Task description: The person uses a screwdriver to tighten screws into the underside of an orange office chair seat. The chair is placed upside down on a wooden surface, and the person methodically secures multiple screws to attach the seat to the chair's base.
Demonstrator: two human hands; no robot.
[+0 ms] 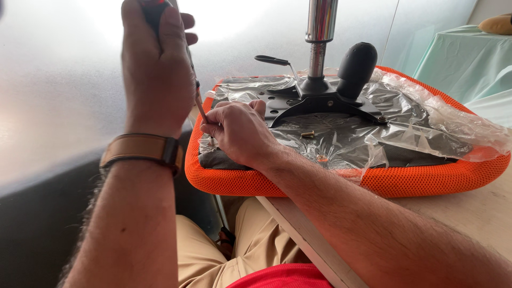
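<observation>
While left hand (157,64) fists screwdriver (198,101) — right hand (237,130) pinches shaft.

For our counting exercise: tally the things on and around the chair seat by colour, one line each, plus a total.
Orange: 1, seat
Black: 3, plate, knob, lever
Silver: 1, column
Brass: 1, screw
Clear: 1, wrap
Total: 7
</observation>
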